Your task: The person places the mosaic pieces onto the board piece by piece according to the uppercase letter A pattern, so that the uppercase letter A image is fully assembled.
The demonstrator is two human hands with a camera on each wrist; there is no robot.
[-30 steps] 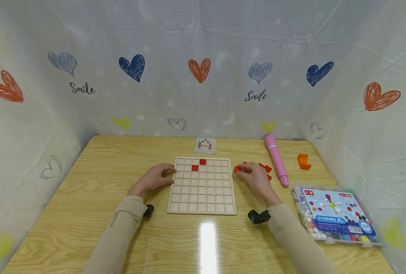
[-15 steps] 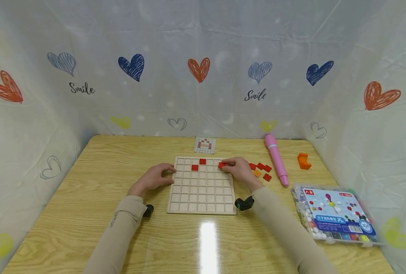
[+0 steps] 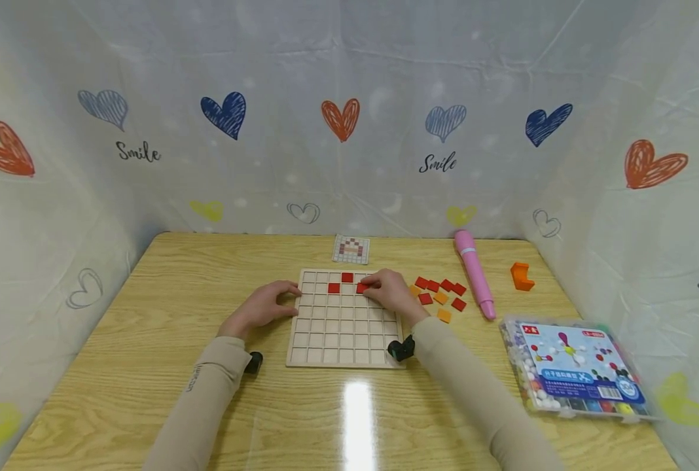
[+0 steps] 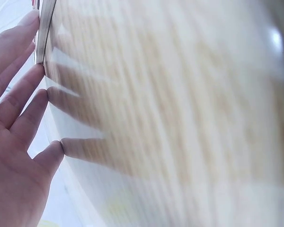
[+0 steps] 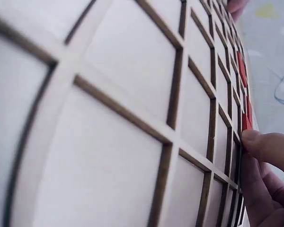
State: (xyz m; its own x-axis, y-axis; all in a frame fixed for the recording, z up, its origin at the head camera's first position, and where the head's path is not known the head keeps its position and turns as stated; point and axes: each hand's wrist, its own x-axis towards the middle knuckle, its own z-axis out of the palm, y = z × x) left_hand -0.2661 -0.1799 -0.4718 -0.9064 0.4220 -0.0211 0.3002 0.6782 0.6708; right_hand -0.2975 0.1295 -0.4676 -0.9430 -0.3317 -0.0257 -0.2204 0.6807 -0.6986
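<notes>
A wooden grid board (image 3: 318, 366) lies on the table with two red square tiles set in its upper cells, one tile (image 3: 347, 277) in the top row and another tile (image 3: 334, 288) in the second. My right hand (image 3: 392, 292) pinches a red tile (image 3: 360, 288) between thumb and fingers over the second row, right of those two. The right wrist view shows the thumb (image 5: 252, 139) on this tile, close to the grid ribs. At the board's left edge my left hand (image 3: 264, 305) rests its relaxed fingers and thumb; the left wrist view shows fingertips (image 4: 38, 71) against the edge.
Loose red tiles (image 3: 458, 305) and orange tiles (image 3: 444, 315) lie right of the board. A small pattern card (image 3: 351, 249) is behind it. Farther right are a pink pen-shaped object (image 3: 474, 275), an orange bracket-like piece (image 3: 523, 277) and a box of colored parts (image 3: 579, 369).
My right hand has brought a red tile leftward from the pile, across the board's right edge, to the upper rows. The left hand has stayed at the left edge.
</notes>
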